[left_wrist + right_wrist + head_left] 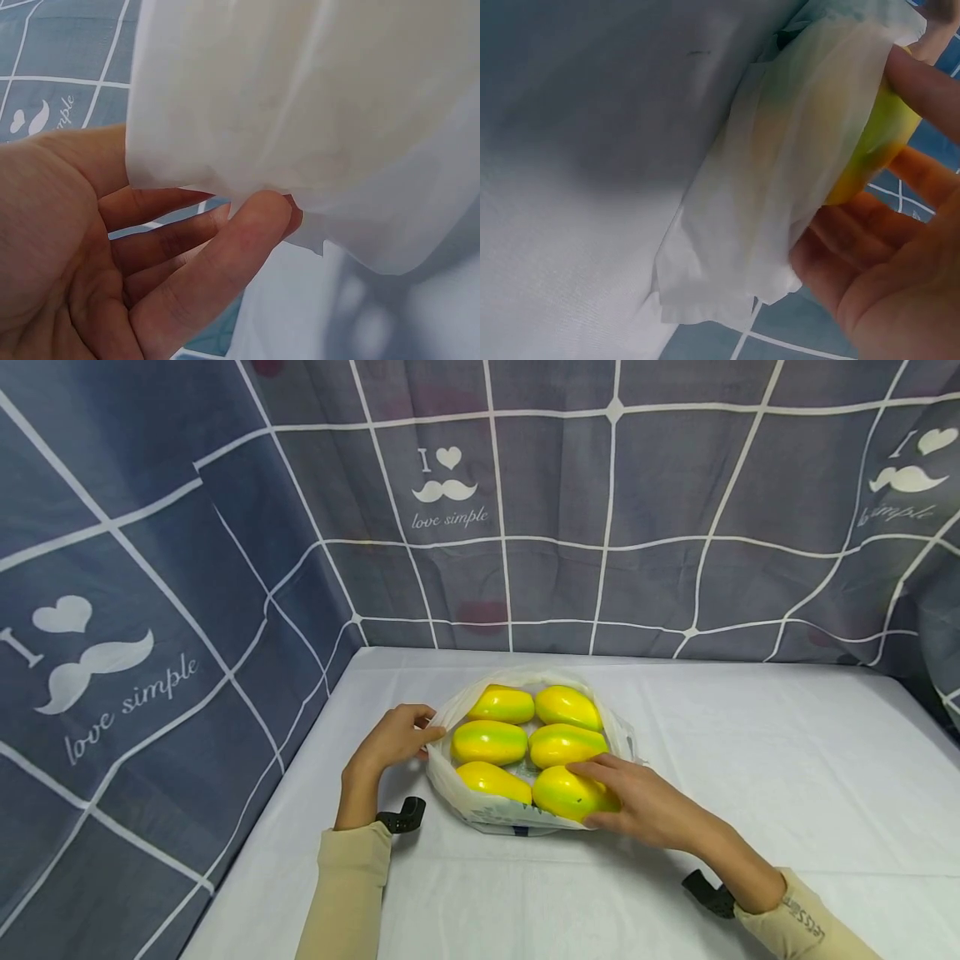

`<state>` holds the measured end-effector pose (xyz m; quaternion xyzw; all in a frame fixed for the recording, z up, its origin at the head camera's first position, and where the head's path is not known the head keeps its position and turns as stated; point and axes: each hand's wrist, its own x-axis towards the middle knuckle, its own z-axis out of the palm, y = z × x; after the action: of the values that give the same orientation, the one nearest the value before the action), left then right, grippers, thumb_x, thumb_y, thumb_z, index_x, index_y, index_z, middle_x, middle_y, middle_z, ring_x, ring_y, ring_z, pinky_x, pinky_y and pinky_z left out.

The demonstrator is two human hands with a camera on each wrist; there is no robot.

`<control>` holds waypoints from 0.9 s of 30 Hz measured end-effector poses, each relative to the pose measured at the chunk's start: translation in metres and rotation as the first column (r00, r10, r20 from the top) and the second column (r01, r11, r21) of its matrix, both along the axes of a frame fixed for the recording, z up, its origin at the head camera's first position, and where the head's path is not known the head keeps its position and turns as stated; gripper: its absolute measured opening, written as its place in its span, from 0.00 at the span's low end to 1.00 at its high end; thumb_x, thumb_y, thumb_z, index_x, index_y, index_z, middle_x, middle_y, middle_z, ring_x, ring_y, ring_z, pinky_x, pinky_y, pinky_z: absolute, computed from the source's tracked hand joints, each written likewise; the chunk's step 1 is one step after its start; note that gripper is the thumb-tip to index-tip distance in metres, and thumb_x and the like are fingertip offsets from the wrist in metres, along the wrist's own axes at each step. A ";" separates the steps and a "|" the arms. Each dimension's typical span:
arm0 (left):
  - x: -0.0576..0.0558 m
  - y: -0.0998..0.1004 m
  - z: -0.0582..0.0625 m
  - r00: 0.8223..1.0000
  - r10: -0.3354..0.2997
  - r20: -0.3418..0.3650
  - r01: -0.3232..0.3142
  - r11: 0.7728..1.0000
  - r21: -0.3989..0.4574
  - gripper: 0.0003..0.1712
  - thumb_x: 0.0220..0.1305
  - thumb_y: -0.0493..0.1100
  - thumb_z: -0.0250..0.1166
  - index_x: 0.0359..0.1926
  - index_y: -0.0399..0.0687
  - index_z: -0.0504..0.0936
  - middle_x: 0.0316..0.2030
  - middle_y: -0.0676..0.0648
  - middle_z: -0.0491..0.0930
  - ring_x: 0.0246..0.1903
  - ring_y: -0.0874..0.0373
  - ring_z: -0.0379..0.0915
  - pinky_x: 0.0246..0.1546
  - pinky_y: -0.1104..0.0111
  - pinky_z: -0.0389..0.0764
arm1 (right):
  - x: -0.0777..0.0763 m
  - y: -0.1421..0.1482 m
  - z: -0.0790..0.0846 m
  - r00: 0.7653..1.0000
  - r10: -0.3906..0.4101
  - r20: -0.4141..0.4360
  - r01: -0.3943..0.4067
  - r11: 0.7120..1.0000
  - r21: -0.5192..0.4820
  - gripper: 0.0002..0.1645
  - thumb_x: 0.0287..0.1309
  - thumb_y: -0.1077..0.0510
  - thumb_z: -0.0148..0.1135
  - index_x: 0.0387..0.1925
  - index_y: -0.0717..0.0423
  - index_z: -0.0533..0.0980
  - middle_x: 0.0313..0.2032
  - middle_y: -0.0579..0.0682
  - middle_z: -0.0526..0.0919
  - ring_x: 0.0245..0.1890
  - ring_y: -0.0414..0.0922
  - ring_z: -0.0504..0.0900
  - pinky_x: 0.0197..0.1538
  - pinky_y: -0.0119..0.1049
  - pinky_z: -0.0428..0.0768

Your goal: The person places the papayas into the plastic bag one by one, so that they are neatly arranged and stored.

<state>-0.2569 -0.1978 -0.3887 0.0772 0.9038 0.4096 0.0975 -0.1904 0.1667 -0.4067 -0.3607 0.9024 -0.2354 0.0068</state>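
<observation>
A thin white plastic bag (465,806) lies with its mouth spread wide, and several glossy yellow-green mangoes (489,742) sit inside in two columns. My left hand (393,739) pinches the bag's left rim; in the left wrist view the thumb (225,262) presses the film against the fingers. At the near right corner, my right hand (648,797) holds a mango (566,793) between thumb and fingers, and that mango is still within the bag's mouth. The right wrist view has the bag's side (810,142) covering much of this mango (881,139).
A white cloth (750,760) covers the table. Behind it and along the left hangs a grey-blue curtain (555,585) with white grid lines and printed lettering. Each wrist wears a black strap mount (708,893).
</observation>
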 end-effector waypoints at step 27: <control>0.002 0.001 0.005 1.000 0.013 0.026 -0.013 1.000 -0.002 0.23 0.68 0.45 0.64 0.58 0.35 0.77 0.50 0.36 0.77 0.28 0.50 0.83 0.40 0.60 0.82 | 0.003 0.003 0.002 0.996 -0.091 -0.001 0.091 0.996 -0.016 0.41 0.58 0.43 0.69 0.67 0.57 0.69 0.58 0.53 0.78 0.51 0.47 0.79 0.53 0.51 0.77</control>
<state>-0.2544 -0.1972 -0.3840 0.0659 0.9033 0.4102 0.1069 -0.1878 0.1701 -0.4042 -0.3196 0.9160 -0.2425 -0.0076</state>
